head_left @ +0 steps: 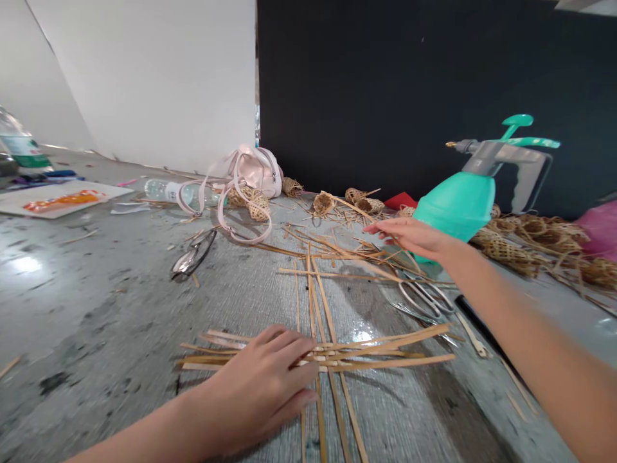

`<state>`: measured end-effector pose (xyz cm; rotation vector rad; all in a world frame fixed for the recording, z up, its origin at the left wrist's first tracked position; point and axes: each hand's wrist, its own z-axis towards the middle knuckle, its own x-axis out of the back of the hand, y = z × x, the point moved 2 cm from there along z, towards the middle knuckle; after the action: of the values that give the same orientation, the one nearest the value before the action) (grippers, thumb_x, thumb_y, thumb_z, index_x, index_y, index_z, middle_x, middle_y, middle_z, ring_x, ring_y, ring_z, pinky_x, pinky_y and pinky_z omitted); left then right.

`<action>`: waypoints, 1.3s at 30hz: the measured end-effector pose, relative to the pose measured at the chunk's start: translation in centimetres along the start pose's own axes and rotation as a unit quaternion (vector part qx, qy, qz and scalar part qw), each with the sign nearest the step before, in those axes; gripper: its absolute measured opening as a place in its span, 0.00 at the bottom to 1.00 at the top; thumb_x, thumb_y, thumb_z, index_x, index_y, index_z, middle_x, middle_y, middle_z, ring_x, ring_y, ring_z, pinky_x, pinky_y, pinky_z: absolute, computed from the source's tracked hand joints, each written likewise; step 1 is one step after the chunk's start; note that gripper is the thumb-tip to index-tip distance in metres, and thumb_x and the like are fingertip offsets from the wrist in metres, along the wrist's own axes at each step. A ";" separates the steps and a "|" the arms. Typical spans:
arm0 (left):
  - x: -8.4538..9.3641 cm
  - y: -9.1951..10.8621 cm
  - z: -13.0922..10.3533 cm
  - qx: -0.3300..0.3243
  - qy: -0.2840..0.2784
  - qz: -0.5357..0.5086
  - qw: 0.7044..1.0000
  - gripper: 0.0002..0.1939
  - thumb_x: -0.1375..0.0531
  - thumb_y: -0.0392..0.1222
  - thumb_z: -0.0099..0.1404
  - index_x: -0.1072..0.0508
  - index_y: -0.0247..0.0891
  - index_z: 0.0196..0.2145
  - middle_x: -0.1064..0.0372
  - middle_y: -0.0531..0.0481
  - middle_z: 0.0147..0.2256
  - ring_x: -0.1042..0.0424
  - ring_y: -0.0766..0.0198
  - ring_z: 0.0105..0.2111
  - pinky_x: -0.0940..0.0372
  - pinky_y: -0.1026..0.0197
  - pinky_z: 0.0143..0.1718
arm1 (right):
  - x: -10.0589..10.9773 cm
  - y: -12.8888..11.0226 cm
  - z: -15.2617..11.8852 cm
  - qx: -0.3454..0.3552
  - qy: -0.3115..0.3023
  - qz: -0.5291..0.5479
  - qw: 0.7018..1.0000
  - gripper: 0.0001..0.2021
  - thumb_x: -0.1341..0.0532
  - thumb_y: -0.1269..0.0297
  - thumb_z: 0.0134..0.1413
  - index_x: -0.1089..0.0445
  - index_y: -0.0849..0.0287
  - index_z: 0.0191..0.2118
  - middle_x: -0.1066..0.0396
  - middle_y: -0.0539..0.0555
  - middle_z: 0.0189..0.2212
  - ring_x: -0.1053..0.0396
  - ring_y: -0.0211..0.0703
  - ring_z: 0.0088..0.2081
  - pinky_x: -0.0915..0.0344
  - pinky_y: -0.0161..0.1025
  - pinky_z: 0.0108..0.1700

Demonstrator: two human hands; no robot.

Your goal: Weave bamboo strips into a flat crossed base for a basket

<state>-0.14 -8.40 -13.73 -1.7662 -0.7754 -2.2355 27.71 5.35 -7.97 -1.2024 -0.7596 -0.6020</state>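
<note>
My left hand [270, 379] lies flat over the middle of a cross of woven bamboo strips [385, 350], its fingers spread a little on the crossing point. Strips run out to both sides and also away from and toward me. My right hand [405, 233] is stretched out above a heap of loose strips [337, 249]; a long thin strip runs up to its fingers, and I cannot make out whether they grip it. Scissors [424, 299] with pale handles lie below my right wrist.
A green spray bottle [457, 199] stands behind my right hand. Woven cones [520, 247] line the back right. Glasses [193, 257], a pink bag [255, 170] and a lying plastic bottle [168, 191] are at the back left. A painted sheet [62, 198] is far left.
</note>
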 end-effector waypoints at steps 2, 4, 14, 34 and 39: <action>0.0 0.0 0.0 -0.006 0.011 -0.002 1.000 0.09 0.48 0.38 0.66 0.32 0.40 0.43 0.33 0.48 0.44 0.34 0.59 0.44 0.41 0.55 0.48 | 0.8 -1.0 -0.6 0.000 -0.020 0.034 0.999 0.14 0.48 0.58 0.60 0.36 0.60 0.46 0.33 0.54 0.38 0.34 0.37 0.34 0.34 0.40 0.36; 0.1 0.0 -0.1 -0.006 0.017 -0.001 1.000 0.09 0.48 0.39 0.66 0.32 0.40 0.44 0.33 0.48 0.44 0.34 0.59 0.44 0.41 0.55 0.49 | 1.7 -2.5 -1.8 0.001 -0.012 0.057 0.998 0.13 0.50 0.60 0.61 0.39 0.60 0.47 0.34 0.52 0.34 0.36 0.33 0.27 0.36 0.36 0.30; 0.3 0.5 0.3 0.014 -0.021 0.018 1.000 0.10 0.51 0.37 0.68 0.32 0.40 0.42 0.33 0.48 0.42 0.34 0.58 0.44 0.42 0.52 0.49 | -2.9 -5.7 -10.4 0.002 -0.031 -0.139 0.990 0.02 0.51 0.63 0.53 0.47 0.52 0.31 0.34 0.47 0.22 0.41 0.37 0.18 0.49 0.36 0.19; -2.0 -1.5 7.1 0.124 -0.092 -0.164 0.974 0.05 0.43 0.34 0.64 0.29 0.31 0.37 0.31 0.51 0.30 0.30 0.63 0.31 0.34 0.59 0.33 | -8.5 -3.4 -14.7 0.003 -0.019 -0.246 0.969 0.02 0.47 0.65 0.49 0.43 0.52 0.30 0.35 0.49 0.19 0.36 0.46 0.20 0.56 0.35 0.20; -1.6 -2.4 7.7 0.142 -0.148 -0.210 0.956 0.09 0.44 0.41 0.66 0.31 0.32 0.40 0.32 0.49 0.36 0.30 0.63 0.33 0.32 0.57 0.34 | -9.4 -3.1 -14.5 0.012 -0.038 -0.244 0.969 0.06 0.51 0.62 0.55 0.38 0.52 0.32 0.32 0.53 0.26 0.34 0.47 0.25 0.50 0.38 0.23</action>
<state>5.74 -2.79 -14.73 -1.9532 -1.5808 -1.9602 22.43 -9.24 -16.07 -1.0212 -1.1391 -0.9492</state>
